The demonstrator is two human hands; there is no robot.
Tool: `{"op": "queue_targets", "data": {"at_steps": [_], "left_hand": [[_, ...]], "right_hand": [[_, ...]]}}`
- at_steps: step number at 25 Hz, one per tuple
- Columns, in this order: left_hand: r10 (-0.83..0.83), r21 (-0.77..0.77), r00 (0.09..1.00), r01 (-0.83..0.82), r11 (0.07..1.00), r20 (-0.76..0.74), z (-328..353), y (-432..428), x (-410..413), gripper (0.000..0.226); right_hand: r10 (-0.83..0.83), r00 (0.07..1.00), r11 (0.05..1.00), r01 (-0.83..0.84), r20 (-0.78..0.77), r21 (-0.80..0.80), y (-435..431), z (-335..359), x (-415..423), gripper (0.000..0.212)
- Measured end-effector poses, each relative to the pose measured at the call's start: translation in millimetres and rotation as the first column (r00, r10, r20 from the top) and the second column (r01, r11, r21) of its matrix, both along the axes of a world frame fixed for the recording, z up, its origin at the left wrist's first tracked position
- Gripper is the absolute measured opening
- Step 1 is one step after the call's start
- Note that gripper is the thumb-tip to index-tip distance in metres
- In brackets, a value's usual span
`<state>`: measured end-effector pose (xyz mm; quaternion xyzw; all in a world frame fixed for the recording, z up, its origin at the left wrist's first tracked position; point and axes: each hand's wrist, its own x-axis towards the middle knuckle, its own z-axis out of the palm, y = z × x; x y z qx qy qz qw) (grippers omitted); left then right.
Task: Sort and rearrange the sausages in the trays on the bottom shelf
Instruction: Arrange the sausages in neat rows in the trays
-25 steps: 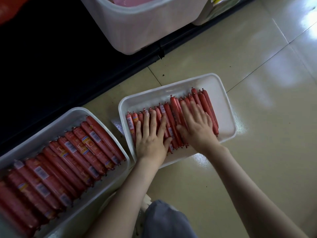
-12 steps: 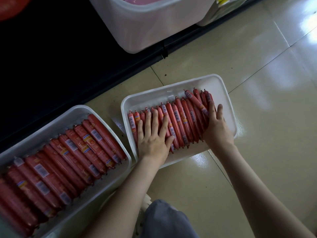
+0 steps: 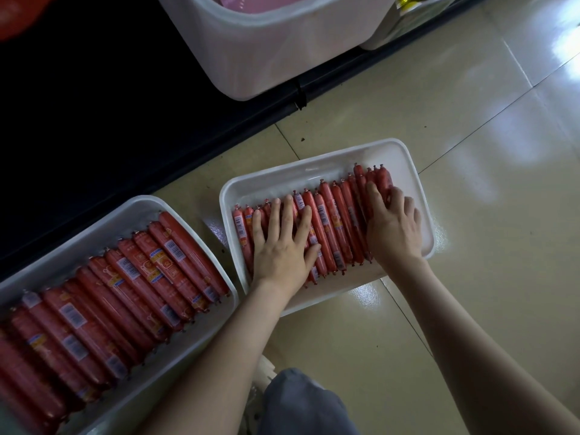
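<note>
glossy floor tiles (image 3: 408, 98), plastic tray (image 3: 314, 171)

The sausages (image 3: 329, 227) carry white barcode labels (image 3: 171, 247), but no print on them is legible.

1. The right hand (image 3: 394, 226) has been shifted from the middle of the sausage row (image 3: 332, 224) to its right end.
2. Its fingers (image 3: 374, 193) are now laid over the rightmost sausages (image 3: 384, 178).
3. The sausage seen slanted across that end half a second ago has been brought parallel with the rest.
</note>
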<state>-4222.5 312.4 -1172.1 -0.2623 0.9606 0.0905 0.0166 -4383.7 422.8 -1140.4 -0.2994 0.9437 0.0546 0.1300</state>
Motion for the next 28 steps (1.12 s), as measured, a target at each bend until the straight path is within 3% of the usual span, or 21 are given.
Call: {"op": "queue_targets", "data": {"at_steps": [3, 5, 8, 14, 21, 24, 28], "left_hand": [[0.009, -0.105, 1.0, -0.006, 0.994, 0.027, 15, -8, 0, 0.059], [0.11, -0.181, 0.993, -0.102, 0.978, 0.036, 24, -20, 8, 0.059], [0.174, -0.222, 0.983, -0.156, 0.963, 0.065, 25, -35, 22, 0.058], [0.156, -0.135, 0.987, -0.151, 0.979, 0.024, 22, -35, 19, 0.062], [0.143, -0.12, 0.99, -0.141, 0.983, 0.002, 17, -34, 18, 0.06], [0.169, -0.008, 0.985, -0.169, 0.986, -0.021, 26, -36, 21, 0.054], [0.221, 0.167, 0.963, -0.195, 0.966, -0.154, 92, -43, 36, 0.042]], "right_hand": [[0.163, 0.986, 0.983, -0.159, 0.035, -0.091, -7, -2, -4, 0.053], [0.278, 0.958, 0.96, -0.276, 0.074, -0.039, -20, -7, -18, 0.053], [0.263, 0.953, 0.961, -0.273, 0.15, 0.051, -34, -9, -40, 0.053], [0.287, 0.952, 0.957, -0.289, 0.106, 0.005, -32, -7, -30, 0.075], [0.161, 0.977, 0.985, -0.168, 0.141, 0.042, -16, -10, -16, 0.073], [0.146, 0.976, 0.987, -0.155, 0.163, 0.047, -24, 10, -7, 0.065], [0.218, 0.953, 0.974, -0.2, 0.209, -0.103, -39, 83, 47, 0.061]]}}
